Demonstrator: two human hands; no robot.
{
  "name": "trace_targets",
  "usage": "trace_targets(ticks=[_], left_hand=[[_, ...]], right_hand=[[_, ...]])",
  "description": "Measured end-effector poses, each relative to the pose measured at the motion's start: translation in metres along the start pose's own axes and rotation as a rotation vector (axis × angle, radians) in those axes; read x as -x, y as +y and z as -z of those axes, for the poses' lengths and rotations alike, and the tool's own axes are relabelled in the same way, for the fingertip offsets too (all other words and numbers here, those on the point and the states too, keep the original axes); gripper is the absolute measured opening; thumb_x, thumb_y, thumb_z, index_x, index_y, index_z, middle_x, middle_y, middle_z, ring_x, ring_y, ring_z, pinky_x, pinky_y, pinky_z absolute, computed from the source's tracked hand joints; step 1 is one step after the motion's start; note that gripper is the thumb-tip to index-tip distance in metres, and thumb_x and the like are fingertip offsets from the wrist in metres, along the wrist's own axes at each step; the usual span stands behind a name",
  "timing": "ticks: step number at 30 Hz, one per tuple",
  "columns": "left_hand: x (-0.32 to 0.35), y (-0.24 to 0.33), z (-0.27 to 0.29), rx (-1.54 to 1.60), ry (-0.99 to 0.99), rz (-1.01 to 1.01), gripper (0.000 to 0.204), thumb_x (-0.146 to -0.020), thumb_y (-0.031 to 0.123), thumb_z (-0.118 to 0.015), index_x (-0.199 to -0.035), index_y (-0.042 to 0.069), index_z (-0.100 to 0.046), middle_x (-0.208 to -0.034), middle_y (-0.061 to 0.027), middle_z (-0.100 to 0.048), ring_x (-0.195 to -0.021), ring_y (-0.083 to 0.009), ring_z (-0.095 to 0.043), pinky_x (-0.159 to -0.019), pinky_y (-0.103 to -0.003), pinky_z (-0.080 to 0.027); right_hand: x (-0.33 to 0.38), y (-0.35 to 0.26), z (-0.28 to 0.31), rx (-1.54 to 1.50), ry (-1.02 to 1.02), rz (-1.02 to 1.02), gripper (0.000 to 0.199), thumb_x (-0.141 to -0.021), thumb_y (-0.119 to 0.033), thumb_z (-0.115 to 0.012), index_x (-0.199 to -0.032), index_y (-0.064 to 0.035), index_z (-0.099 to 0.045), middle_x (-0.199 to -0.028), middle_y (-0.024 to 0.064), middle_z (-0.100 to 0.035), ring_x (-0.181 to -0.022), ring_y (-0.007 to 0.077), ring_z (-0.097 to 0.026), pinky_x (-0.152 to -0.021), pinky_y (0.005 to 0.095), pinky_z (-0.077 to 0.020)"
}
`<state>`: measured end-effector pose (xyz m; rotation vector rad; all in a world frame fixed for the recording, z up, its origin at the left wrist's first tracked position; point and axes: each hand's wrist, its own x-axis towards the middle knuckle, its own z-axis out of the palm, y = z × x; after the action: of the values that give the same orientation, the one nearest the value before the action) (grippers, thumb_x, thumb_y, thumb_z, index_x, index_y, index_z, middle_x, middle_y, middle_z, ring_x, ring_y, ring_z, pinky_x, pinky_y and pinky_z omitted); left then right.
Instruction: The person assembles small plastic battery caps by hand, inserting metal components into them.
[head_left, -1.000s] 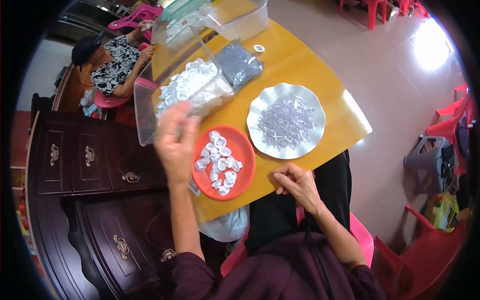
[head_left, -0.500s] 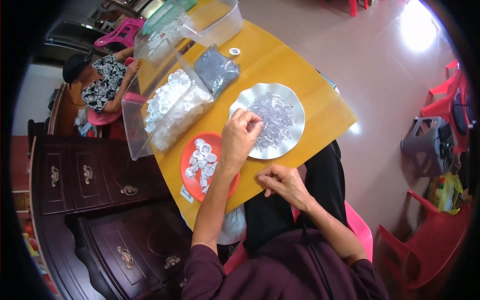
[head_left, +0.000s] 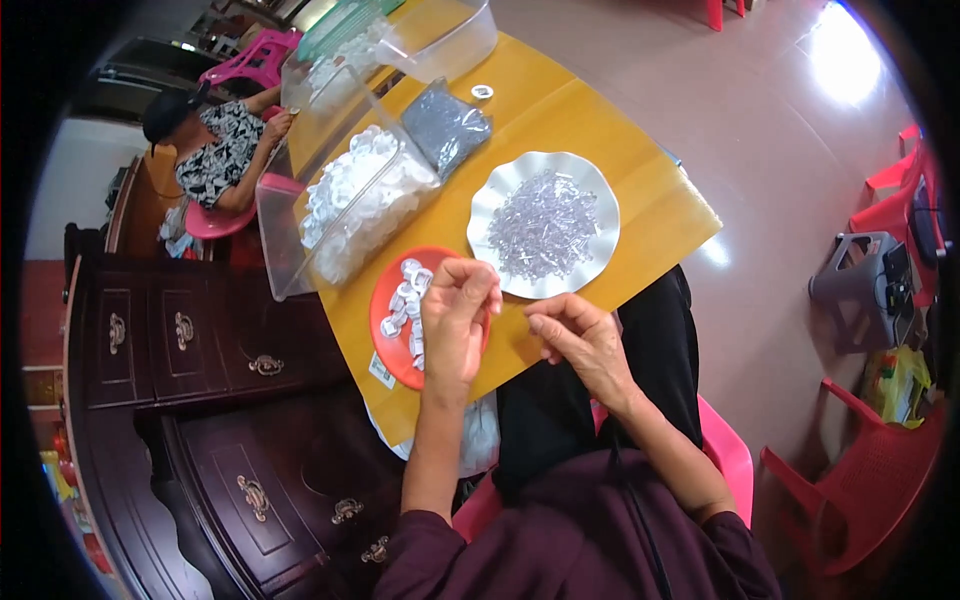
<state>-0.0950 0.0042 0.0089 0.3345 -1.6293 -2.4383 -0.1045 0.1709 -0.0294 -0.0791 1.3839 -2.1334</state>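
yellow desk (head_left: 650,190), wooden. clear plastic tub (head_left: 345,205) of white caps, far left. white scalloped plate (head_left: 500,200) heaped with small clear parts, centre. red plate (head_left: 385,330) of white caps at near edge, partly under left hand (head_left: 455,320), fingers curled shut, contents not discernible. right hand (head_left: 585,345) just beside, fingertips pinched, contents too small to tell.

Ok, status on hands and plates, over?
Left hand pinched shut over red plate. Right hand curled beside white plate. Contents unclear. Nothing between.
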Motion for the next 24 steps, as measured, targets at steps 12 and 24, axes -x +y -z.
trace_targets(ticks=[12, 24], left_hand=[[0.099, -0.029, 0.002, 0.448, 0.102, 0.202, 0.014, -0.101, 0.023, -0.055, -0.103, 0.009, -0.057, -0.084, -0.0009, -0.056, -0.073, -0.0103, -0.054, -0.064, -0.025, -0.043], [0.099, -0.022, -0.003, 0.005, 0.297, -0.132, 0.020, -0.096, 0.007, -0.061, -0.114, 0.001, -0.057, -0.087, -0.0016, -0.056, -0.070, -0.0084, -0.052, -0.064, -0.022, -0.043]], right_hand=[[0.025, -0.008, -0.023, 0.189, -0.192, 0.328, 0.017, -0.092, -0.007, -0.066, -0.107, -0.0044, -0.073, -0.095, 0.0048, -0.058, -0.077, 0.0096, -0.061, -0.065, 0.0221, -0.0523], [0.028, -0.006, -0.027, 0.181, -0.090, 0.162, 0.008, -0.095, -0.006, -0.063, -0.096, 0.0025, -0.063, -0.085, 0.0062, -0.069, -0.074, 0.0083, -0.065, -0.063, 0.0228, -0.0544]])
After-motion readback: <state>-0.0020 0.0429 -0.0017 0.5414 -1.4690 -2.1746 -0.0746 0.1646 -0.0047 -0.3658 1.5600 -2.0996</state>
